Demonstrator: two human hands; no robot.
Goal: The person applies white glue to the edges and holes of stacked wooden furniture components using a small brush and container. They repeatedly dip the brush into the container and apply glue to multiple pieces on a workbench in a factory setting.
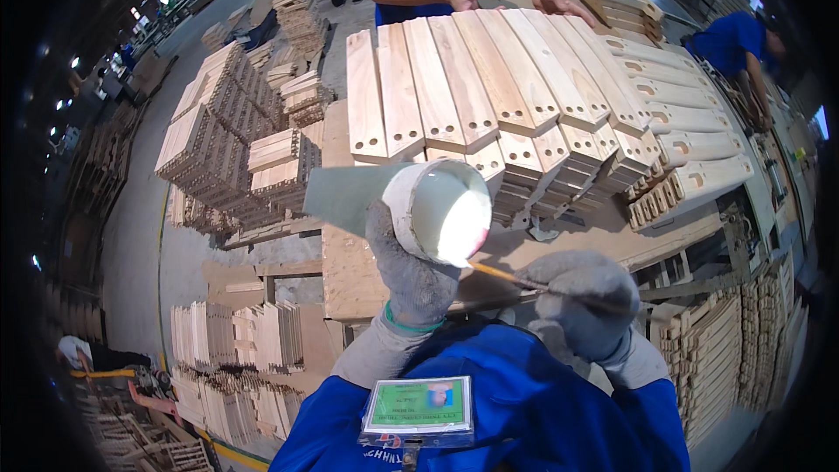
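My left hand (411, 275), in a grey knitted glove, is wrapped round a white cup (404, 210) tilted so that its inside shows. A pale, brightly lit substance lies in it. My right hand (585, 301), also gloved, is closed on a thin stick (502, 274), yellowish toward the cup and darker near my fingers. The stick's far end is at the cup's lower rim; whether it touches I cannot tell. A flat grey-green piece (345, 197) juts out left of the cup. Just beyond are stacked wooden slats (454, 79) with round holes in their near ends.
The slats stand on a brown worktable (345, 271). Shaped wooden boards with slots (699, 144) are stacked at right. More wood piles (210, 140) fill the left side and lower right. Across the table, a co-worker's hands (551, 4) are at the slats. Another person (738, 48) bends at far right.
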